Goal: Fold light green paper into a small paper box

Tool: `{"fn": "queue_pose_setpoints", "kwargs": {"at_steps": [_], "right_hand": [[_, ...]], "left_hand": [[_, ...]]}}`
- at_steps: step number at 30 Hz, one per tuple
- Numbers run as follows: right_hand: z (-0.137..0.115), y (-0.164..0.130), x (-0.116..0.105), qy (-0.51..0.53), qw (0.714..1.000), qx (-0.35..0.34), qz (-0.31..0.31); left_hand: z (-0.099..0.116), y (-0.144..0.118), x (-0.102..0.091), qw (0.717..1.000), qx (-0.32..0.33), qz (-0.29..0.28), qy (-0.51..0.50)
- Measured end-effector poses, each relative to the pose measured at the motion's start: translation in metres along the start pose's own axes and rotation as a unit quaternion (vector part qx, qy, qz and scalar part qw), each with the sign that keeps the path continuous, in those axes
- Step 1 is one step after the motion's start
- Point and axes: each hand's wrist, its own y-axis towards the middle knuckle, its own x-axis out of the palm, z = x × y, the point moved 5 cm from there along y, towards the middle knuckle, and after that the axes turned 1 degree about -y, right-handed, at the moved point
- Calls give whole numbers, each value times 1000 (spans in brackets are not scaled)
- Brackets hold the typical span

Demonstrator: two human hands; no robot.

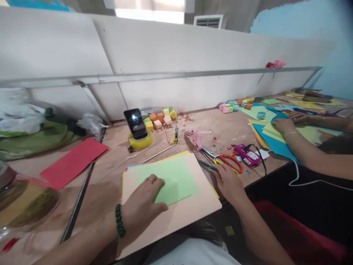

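Note:
My left hand (143, 206) lies flat with fingers apart on a light green sheet (173, 178), which tops a peach sheet (176, 217) and a stack of coloured paper at the table's front edge. A green bead bracelet sits on that wrist. My right hand (227, 182) rests on the table right of the stack, its fingertips touching the yellow and orange-handled scissors (230, 162). Whether it grips them I cannot tell.
A phone (135, 123) leans on a yellow tape roll (140, 141). Coloured foam blocks (161, 117), a pink glue gun (196, 139), a purple tool (248, 154) and a red sheet (74, 162) lie around. Another person's hands (292, 123) press paper at the right.

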Motion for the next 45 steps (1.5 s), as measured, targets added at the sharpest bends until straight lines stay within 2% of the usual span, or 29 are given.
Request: {"fn": "queue_pose_setpoints", "kwargs": {"at_steps": [2,6,8,12,15,18,21,24,27,30,31,33,36,40,42,45], "right_hand": [[-6,0,0,5,1000,-16,0],[-31,0,-19,78,994,-73,12],[-48,0,-28,131,985,-113,-6],[-82,-3,-31,204,954,-194,-103],[-95,-8,-25,222,938,-219,-153],[-100,-11,-17,222,931,-233,-171],[-103,-11,-12,219,930,-250,-157],[-108,-11,-9,221,927,-274,-131],[-112,-13,-7,214,927,-291,-102],[-114,-16,-7,206,925,-308,-84],[-114,-16,-7,206,924,-312,-80],[-115,-16,-8,206,924,-313,-73],[-115,-15,-8,211,928,-298,-76],[-116,-15,-10,233,925,-281,-103],[-115,-15,-12,250,919,-278,-123],[-110,-12,-19,272,911,-277,-141]], "left_hand": [[-3,-2,0,999,-39,-10,-30],[-6,-3,0,992,-105,-46,-44],[-5,-2,-2,994,-90,-42,-44],[-10,-4,-14,991,-52,-29,-123],[-26,-12,-30,981,-59,-8,-187],[-48,-23,-46,976,-88,36,-194],[-67,-34,-58,977,-136,102,-130],[-72,-42,-65,976,-172,135,23],[-57,-47,-69,959,-131,200,153],[-34,-45,-61,943,-77,251,204],[-26,-41,-55,949,-55,244,194],[-10,-28,-37,978,-8,161,135],[4,-8,-14,995,-27,30,89],[11,6,-7,997,-35,4,66],[8,7,-4,999,-27,9,27],[-1,7,2,997,-47,10,-68]]}}
